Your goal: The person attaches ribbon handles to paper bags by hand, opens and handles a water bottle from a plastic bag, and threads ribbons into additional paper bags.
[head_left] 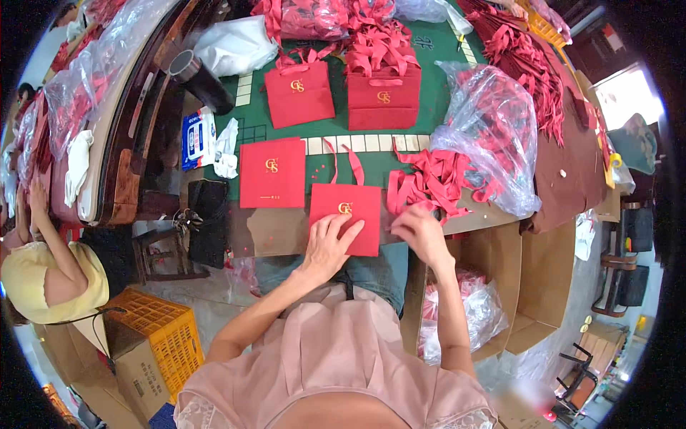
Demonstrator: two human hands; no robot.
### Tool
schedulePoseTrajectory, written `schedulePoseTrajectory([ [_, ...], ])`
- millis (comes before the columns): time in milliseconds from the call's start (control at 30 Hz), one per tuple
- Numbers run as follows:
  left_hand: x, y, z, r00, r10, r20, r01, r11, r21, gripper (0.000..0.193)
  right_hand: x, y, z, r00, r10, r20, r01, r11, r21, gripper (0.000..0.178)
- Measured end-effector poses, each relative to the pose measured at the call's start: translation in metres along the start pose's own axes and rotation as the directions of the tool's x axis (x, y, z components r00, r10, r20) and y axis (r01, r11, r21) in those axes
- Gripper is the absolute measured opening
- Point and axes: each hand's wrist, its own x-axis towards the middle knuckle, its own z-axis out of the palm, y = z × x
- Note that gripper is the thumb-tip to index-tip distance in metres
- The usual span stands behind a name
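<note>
my left hand (pixel 327 243) lies palm down with its fingers and thumb spread over the lower part of a flat, square red paper bag with a gold monogram (pixel 367 204), and i take it that this light pressure is there to stop the bag sliding. the bag sits right at the near edge of the tabletop (pixel 250 118), straight in front of me, under my left hand and just to the left of my right hand (pixel 421 236). that right hand is raised beside the bag's right edge, thumb and fingers drawn together; whether they pinch anything i cannot tell. two narrow red fabric ribbons (pixel 354 164) stretch away from the bag's top edge, perhaps laid out that way so they don't tangle. a loose heap of red ribbon strips (pixel 429 179) lies just beyond my right hand, likely there for a short reach, with a clear plastic sack of red ribbon (pixel 493 121) behind it. a second flat red paper bag (pixel 271 173) rests to the left, apart from both hands, and a red bag with ribbon handles (pixel 300 96) stands farther back, probably to leave the near edge for handling.
</note>
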Motion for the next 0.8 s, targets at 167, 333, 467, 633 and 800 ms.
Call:
schedulePoseTrajectory([
  [167,0.0,0.006,-0.001,0.997,-0.019,0.069,0.022,0.999,-0.033,0.085,0.04,0.023,0.001,0.96,0.127,-0.251,-0.095,0.986,0.135,0.011],
  [333,0.008,0.001,-0.002,0.999,-0.032,-0.035,0.026,0.989,-0.144,0.059,0.058,0.012,-0.004,0.903,0.115,-0.415,-0.05,0.985,0.162,0.011],
  [467,0.033,-0.016,-0.007,0.985,-0.088,-0.147,0.072,0.991,-0.114,0.047,0.044,-0.027,-0.021,0.892,0.078,-0.446,0.053,0.961,0.272,0.008],
  [633,0.055,-0.029,-0.003,0.988,-0.103,-0.117,0.092,0.992,-0.091,0.05,0.009,-0.069,-0.035,0.966,0.05,-0.255,0.188,0.544,0.818,0.011],
  [800,0.061,-0.032,0.002,0.986,-0.15,-0.066,0.145,0.986,-0.086,0.052,0.002,-0.078,-0.025,0.993,0.106,-0.045,-0.019,0.535,0.845,0.016],
])
